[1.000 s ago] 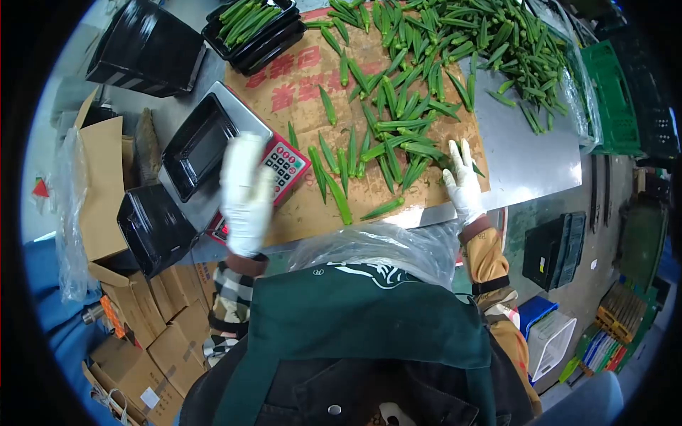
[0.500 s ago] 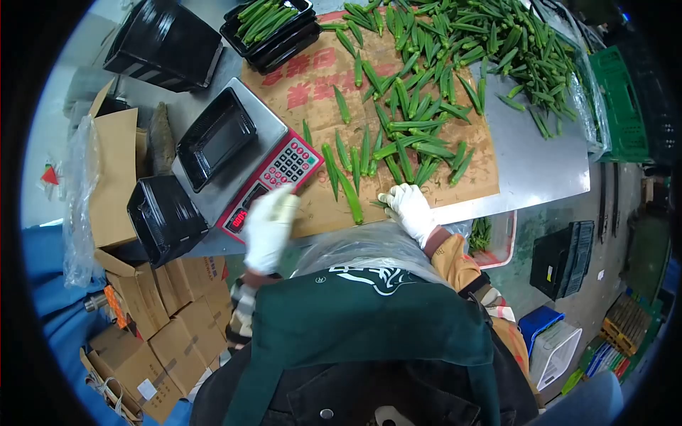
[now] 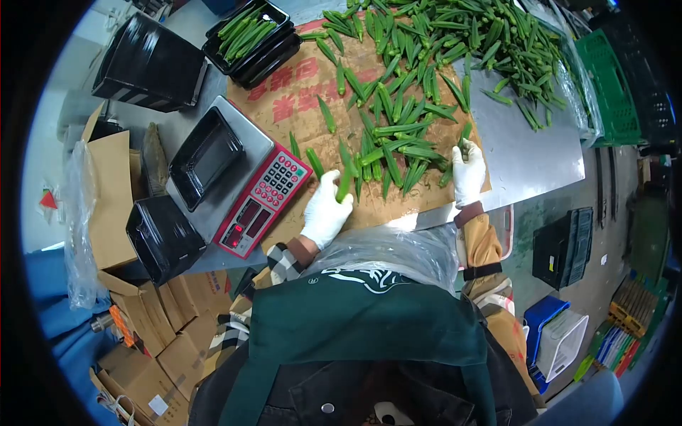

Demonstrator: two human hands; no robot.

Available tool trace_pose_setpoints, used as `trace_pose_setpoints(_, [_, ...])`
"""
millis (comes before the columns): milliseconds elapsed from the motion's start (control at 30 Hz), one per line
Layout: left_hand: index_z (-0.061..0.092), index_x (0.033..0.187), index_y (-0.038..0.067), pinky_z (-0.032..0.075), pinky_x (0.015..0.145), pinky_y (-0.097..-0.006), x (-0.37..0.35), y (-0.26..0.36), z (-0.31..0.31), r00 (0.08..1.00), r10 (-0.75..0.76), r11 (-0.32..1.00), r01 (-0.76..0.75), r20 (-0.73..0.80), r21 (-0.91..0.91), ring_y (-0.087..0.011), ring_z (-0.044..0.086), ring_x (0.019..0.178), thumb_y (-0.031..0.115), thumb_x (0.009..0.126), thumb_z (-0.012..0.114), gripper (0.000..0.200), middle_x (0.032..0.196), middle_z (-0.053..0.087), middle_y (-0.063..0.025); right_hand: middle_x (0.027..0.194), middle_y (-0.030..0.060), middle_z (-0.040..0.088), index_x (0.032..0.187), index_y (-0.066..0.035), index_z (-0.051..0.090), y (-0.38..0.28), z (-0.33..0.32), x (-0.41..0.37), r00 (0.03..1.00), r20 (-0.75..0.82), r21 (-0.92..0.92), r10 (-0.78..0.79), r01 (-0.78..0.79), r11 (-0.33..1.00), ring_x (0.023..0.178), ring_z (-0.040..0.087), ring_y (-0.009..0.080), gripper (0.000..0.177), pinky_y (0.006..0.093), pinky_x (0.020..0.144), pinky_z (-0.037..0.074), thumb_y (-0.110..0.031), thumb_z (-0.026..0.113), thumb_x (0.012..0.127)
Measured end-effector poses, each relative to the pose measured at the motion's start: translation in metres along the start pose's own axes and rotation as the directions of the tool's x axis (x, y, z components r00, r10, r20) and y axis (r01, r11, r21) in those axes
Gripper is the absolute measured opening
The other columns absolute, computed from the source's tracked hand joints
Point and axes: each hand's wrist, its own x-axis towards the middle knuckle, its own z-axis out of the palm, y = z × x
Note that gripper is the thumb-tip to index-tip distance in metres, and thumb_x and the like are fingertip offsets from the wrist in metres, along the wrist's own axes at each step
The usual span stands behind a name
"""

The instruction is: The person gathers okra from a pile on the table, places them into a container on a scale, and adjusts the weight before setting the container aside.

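Head view: slender, tapered green okra pods (image 3: pixel 400 130)

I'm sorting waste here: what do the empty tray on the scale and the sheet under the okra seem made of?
The empty black tray: probably thin moulded plastic, glossy, judging by its sharp highlights. The flat brown sheet: cardboard, matte, with printed red characters and scuffed patches.

Red-edged scale (image 3: pixel 261 188), green okra (image 3: pixel 394 130)
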Motion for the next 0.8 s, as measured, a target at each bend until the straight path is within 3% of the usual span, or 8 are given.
trace_pose_setpoints(133, [0.055, 0.12, 0.002, 0.049, 0.089, -0.0444, 0.02, 0.021, -0.017, 0.997, 0.061, 0.998, -0.06, -0.053, 0.009, -0.039, 0.059, 0.102, 0.014, 0.086, 0.066, 0.037, 0.108, 0.059, -0.0204, 0.114, 0.0176, 0.065, 0.123, 0.0, 0.066, 0.02, 0.018, 0.005, 0.993, 0.015, -0.27, -0.118, 0.118, 0.955, 0.106, 0.063, 0.0345, 0.047, 0.0404, 0.096, 0.049, -0.023, 0.079, 0.084])
trace_pose_setpoints(233, [0.055, 0.118, 0.004, 0.049, 0.089, -0.045, 0.052, 0.036, 0.002, 0.938, 0.304, 0.952, -0.306, -0.165, 0.009, -0.0391, 0.059, 0.103, 0.014, 0.086, 0.066, 0.035, 0.108, 0.058, -0.0198, 0.116, 0.0173, 0.064, 0.122, 0.0, 0.066, 0.025, 0.02, 0.014, 0.998, 0.059, -0.186, -0.019, 0.029, 0.982, 0.105, 0.063, 0.033, 0.045, 0.0388, 0.096, 0.05, -0.014, 0.079, 0.082])
trace_pose_setpoints(333, [0.055, 0.118, 0.007, 0.05, 0.087, -0.0456, 0.085, 0.047, 0.027, 0.976, 0.216, 0.964, -0.215, 0.009, 0.158, -0.0405, 0.061, 0.105, 0.017, 0.087, 0.069, 0.035, 0.11, 0.063, -0.0204, 0.113, 0.0157, 0.065, 0.12, -0.001, 0.067, 0.036, 0.021, 0.018, 1.0, 0.021, 0.171, 0.003, -0.006, 0.985, 0.104, 0.065, 0.0306, 0.038, 0.0363, 0.094, 0.051, -0.003, 0.076, 0.082])
trace_pose_setpoints(433, [0.055, 0.119, 0.01, 0.051, 0.085, -0.0478, 0.098, 0.053, 0.036, 0.966, 0.197, 0.924, -0.24, 0.168, 0.297, -0.0424, 0.062, 0.102, 0.019, 0.087, 0.069, 0.036, 0.108, 0.064, -0.02, 0.11, 0.0143, 0.066, 0.116, -0.001, 0.068, -0.004, 0.001, 0.007, 0.966, 0.074, 0.26, -0.248, 0.221, 0.94, 0.102, 0.066, 0.0288, 0.032, 0.034, 0.093, 0.052, 0.002, 0.072, 0.084])
trace_pose_setpoints(533, [0.054, 0.118, 0.011, 0.052, 0.082, -0.0509, 0.108, 0.052, 0.034, 0.994, 0.094, 0.974, -0.104, 0.055, 0.202, -0.0408, 0.064, 0.096, 0.02, 0.085, 0.07, 0.037, 0.098, 0.066, -0.0174, 0.114, 0.0103, 0.068, 0.119, -0.005, 0.07, -0.036, -0.003, -0.009, 0.852, 0.236, 0.1, -0.467, 0.456, 0.884, 0.11, 0.061, 0.0275, 0.035, 0.0353, 0.099, 0.049, -0.004, 0.072, 0.084])
trace_pose_setpoints(600, [0.056, 0.121, 0.011, 0.052, 0.079, -0.049, 0.109, 0.04, 0.016, 0.962, 0.204, 0.979, -0.197, -0.179, 0.057, -0.0417, 0.065, 0.091, 0.019, 0.087, 0.066, 0.037, 0.097, 0.067, -0.0187, 0.118, 0.0076, 0.068, 0.123, -0.009, 0.069, -0.034, 0.011, -0.016, 0.837, 0.317, 0.094, -0.447, 0.441, 0.893, 0.113, 0.059, 0.0275, 0.038, 0.0358, 0.1, 0.048, -0.008, 0.072, 0.085])
trace_pose_setpoints(667, [0.062, 0.115, 0.01, 0.053, 0.074, -0.0422, 0.108, 0.022, -0.005, 0.974, 0.014, 0.995, -0.036, -0.227, -0.094, -0.0329, 0.067, 0.081, 0.016, 0.087, 0.066, 0.029, 0.092, 0.069, -0.0143, 0.116, 0.0063, 0.067, 0.124, -0.01, 0.069, -0.04, 0.017, -0.019, 0.84, 0.355, 0.049, -0.41, 0.422, 0.906, 0.11, 0.058, 0.0273, 0.039, 0.0359, 0.097, 0.049, -0.012, 0.072, 0.086])
trace_pose_setpoints(800, [0.068, 0.112, 0.005, 0.048, 0.068, -0.0246, 0.089, 0.02, -0.037, 0.983, -0.151, 0.817, 0.181, 0.1, -0.547, -0.0082, 0.058, 0.075, 0.012, 0.089, 0.069, 0.024, 0.085, 0.064, 0.001, 0.11, 0.0066, 0.066, 0.123, -0.009, 0.069, -0.047, 0.021, -0.019, 0.82, 0.392, 0.058, -0.417, 0.43, 0.901, 0.108, 0.058, 0.0265, 0.037, 0.0362, 0.093, 0.05, -0.013, 0.071, 0.086])
